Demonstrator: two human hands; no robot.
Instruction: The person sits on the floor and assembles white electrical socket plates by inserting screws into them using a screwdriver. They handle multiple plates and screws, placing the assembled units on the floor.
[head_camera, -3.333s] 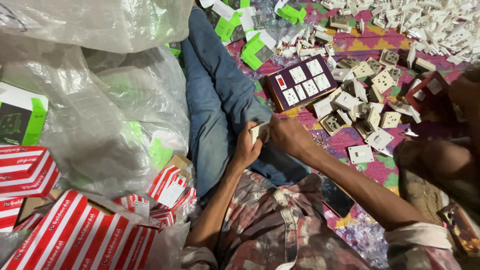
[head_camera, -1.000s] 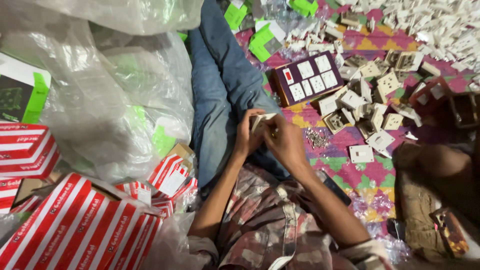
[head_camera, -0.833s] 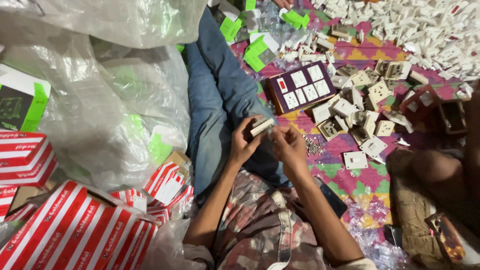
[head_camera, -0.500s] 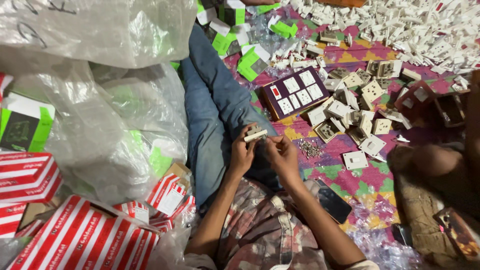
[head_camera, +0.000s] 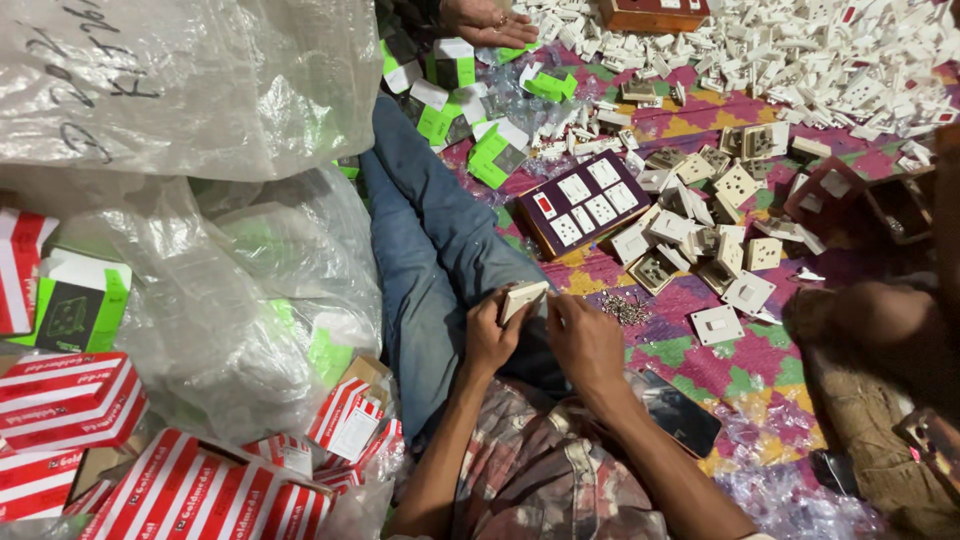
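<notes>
Left hand: our left hand (head_camera: 488, 338) has its grip clamped on the lower left edge of the switch plate (head_camera: 524, 298), thumb on top.
Right hand: our right hand (head_camera: 585, 340) pinches the plate's right end, fingers closed against it.
Plate: we hold the small cream plate tilted between both hands, above our lap and our jeans leg (head_camera: 425, 255).
Screws: a small heap of screws (head_camera: 626, 309) lies on the mat (head_camera: 690, 360) just right of our right hand.
Board: a dark board (head_camera: 585, 203) fitted with white switches rests on the mat beyond our hands, near our knee.
Loose parts: white sockets and plates (head_camera: 715, 230) are scattered right of the board; a large pile (head_camera: 800, 60) lies well beyond.
Phone: a dark phone (head_camera: 680, 415) lies beside our right forearm.
Left side: clear bags (head_camera: 220, 290) and red striped boxes (head_camera: 200, 490) are stacked at our left.
Other person: another hand (head_camera: 487, 18) rests at the top edge, near green and white boxes (head_camera: 480, 140).
</notes>
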